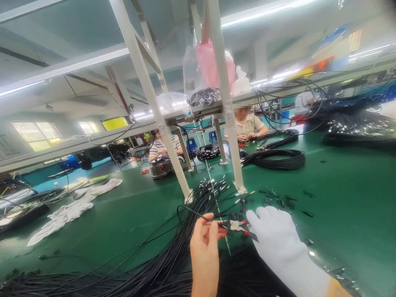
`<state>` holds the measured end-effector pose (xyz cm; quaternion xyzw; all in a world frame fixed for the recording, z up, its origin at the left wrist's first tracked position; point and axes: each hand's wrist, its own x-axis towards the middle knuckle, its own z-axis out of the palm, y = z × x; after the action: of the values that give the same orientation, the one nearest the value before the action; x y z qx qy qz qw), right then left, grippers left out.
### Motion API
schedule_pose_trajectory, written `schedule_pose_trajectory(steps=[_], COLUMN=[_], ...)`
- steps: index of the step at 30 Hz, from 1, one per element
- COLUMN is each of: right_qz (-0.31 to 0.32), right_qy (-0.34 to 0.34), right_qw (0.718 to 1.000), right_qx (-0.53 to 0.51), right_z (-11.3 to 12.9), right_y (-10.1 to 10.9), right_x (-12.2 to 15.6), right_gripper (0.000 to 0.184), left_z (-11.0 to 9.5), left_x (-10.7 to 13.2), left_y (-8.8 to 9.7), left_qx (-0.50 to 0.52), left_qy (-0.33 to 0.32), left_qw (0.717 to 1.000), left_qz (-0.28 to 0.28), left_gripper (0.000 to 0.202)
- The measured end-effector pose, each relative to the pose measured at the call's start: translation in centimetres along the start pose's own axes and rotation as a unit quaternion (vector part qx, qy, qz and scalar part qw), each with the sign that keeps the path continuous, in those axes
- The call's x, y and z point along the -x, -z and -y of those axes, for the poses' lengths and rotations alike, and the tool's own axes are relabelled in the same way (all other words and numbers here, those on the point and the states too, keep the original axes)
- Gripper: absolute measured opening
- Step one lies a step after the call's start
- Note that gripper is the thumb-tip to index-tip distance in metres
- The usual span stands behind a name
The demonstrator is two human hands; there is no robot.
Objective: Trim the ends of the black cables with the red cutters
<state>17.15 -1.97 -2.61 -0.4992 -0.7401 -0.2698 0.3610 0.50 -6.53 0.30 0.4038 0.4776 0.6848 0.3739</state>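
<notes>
My bare left hand (204, 249) pinches a thin black cable (192, 210) between thumb and fingers, near its end. In a white knitted glove, my right hand (275, 235) grips pliers (236, 225) with red-and-black handles. The jaws point left and reach the cable end beside my left fingertips; whether they bite on it I cannot tell. Under and behind my left hand runs a thick bundle of black cables (185, 235), many with silvery ends. Small black pieces (283, 202) lie scattered on the green table (346, 189) beyond the glove.
White metal posts (230, 136) of an overhead shelf stand on the table ahead. Coiled black cables (278, 160) lie behind them, with more piled at far right. A white cloth (74, 206) lies at left. Two people sit opposite, one (250, 123) with both hands at cables.
</notes>
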Motion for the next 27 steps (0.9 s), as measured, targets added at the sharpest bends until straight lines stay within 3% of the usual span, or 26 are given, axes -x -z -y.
schedule_pose_trajectory(steps=[6, 15, 27], right_qz=[0.028, 0.074, 0.073], right_qy=[-0.001, 0.014, 0.002], right_qw=[1.0, 0.997, 0.996], right_qx=[-0.002, -0.021, -0.052], right_z=[-0.3, -0.4, -0.5], right_y=[0.0, -0.5, -1.0], right_x=[-0.1, 1.1, 1.2], right_gripper=[0.015, 0.019, 0.015], left_z=[0.8, 0.1, 1.2], left_x=[-0.4, -0.2, -0.4], left_y=[0.0, -0.2, -0.1], left_qx=[0.021, 0.019, 0.023], left_qy=[0.013, 0.024, 0.011], left_qw=[1.0, 1.0, 1.0], left_qz=[0.012, -0.001, -0.005], left_gripper=[0.031, 0.027, 0.028])
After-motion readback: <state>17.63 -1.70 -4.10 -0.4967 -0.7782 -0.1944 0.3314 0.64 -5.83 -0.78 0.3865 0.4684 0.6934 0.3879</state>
